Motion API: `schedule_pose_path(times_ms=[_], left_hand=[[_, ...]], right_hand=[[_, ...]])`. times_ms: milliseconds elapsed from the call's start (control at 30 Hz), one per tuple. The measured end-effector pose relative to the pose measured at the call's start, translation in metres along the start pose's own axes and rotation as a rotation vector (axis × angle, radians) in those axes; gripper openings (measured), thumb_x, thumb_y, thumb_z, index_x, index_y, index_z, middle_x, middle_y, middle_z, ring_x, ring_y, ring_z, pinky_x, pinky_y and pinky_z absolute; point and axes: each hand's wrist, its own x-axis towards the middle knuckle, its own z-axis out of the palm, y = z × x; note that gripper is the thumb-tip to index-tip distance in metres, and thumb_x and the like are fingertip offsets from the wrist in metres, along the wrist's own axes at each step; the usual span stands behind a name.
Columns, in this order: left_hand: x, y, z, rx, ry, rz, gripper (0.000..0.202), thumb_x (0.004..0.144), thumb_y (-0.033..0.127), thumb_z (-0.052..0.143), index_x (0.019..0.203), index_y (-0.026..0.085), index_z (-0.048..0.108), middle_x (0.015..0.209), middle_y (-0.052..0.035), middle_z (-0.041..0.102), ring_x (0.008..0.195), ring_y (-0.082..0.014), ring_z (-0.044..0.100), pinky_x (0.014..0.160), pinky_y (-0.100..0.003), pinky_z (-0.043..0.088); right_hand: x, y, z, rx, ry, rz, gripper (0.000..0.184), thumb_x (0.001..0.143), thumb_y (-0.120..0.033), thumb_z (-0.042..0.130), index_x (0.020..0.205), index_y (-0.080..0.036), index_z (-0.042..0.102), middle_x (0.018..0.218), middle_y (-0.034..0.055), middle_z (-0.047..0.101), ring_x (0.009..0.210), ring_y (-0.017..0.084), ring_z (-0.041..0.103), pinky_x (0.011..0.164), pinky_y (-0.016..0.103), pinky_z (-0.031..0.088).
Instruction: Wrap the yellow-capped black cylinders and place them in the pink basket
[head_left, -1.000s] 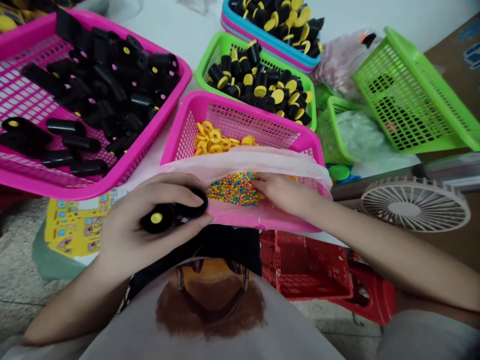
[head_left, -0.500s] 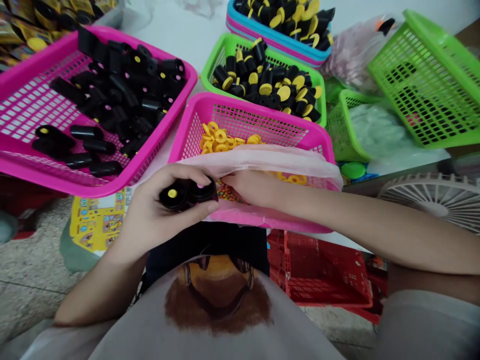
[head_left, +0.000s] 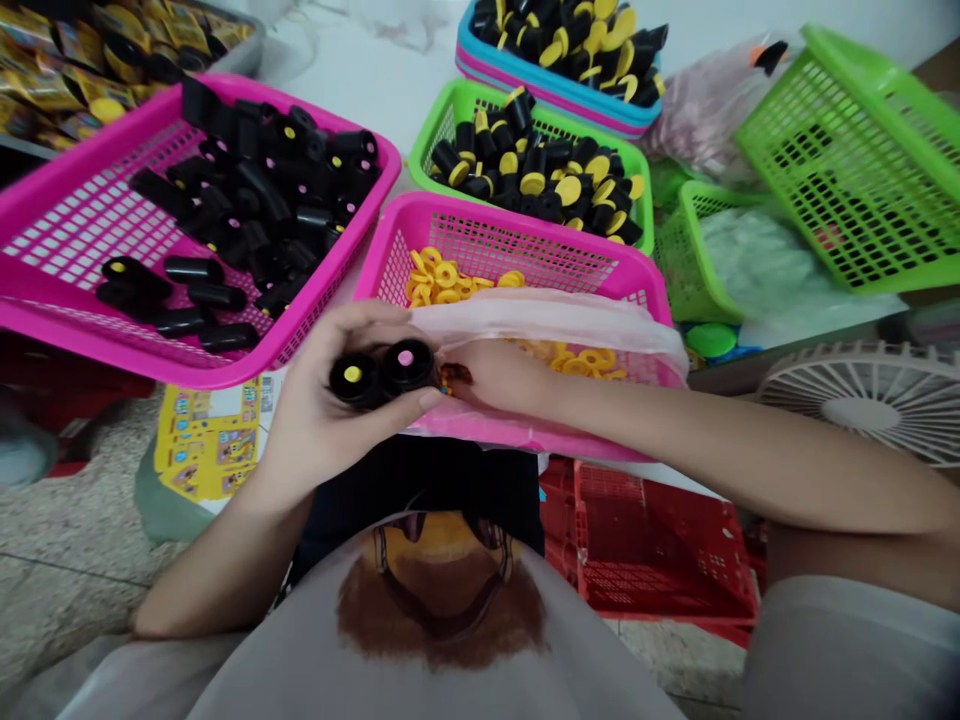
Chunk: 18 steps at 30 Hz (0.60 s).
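the left hand (head_left: 307, 420) curls around two black tubes (head_left: 384, 379), their ends showing a yellow dot (head_left: 352, 374) and a pink dot (head_left: 406, 358), at the near left corner of the pink basket (head_left: 540, 228). the right hand (head_left: 495, 374) is just beside them, fingertips partly hidden; i cannot tell its grip.

Glossy plastic is noted on the black tubes (head_left: 409, 375) and the pink basket (head_left: 517, 222). Thin, translucent film is seen at the bag (head_left: 536, 316), matt cloth at the shirt (head_left: 300, 665).
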Motion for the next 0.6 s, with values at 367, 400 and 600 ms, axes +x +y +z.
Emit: schedule_pose_path(times_ms=[367,400,600], left_hand=[[-0.003,0.020,0.012,0.360,-0.025,-0.053,0.029,0.088,0.030,0.087,0.116,0.025,0.080,0.119,-0.0019,0.084,0.110,-0.0223,0.080,0.104,-0.037,0.066],[-0.001,0.021,0.014,0.383,-0.038,-0.053,0.029,0.088,0.029,0.086,0.116,0.024,0.079,0.118,-0.0020,0.084,0.109,-0.0223,0.080,0.103,-0.036,0.066],[0.013,0.021,0.025,0.426,-0.174,-0.070,0.032,0.089,0.019,0.081,0.121,0.024,0.077,0.121,-0.0003,0.085,0.113,-0.0215,0.080,0.106,-0.035,0.063]], right_hand=[[-0.054,-0.026,-0.039,0.079,0.145,0.105,0.022,0.095,-0.022,0.072,0.115,-0.023,0.081,0.118,0.0050,0.085,0.107,0.023,0.078,0.097,0.038,0.061],[-0.060,-0.030,-0.043,0.070,0.186,0.101,0.022,0.096,-0.022,0.070,0.116,-0.024,0.080,0.116,0.0044,0.085,0.104,0.022,0.078,0.094,0.038,0.062],[-0.074,-0.046,-0.052,-0.287,0.309,-0.039,0.025,0.105,-0.028,0.060,0.125,-0.024,0.075,0.116,0.0086,0.082,0.101,0.024,0.078,0.094,0.042,0.065]])
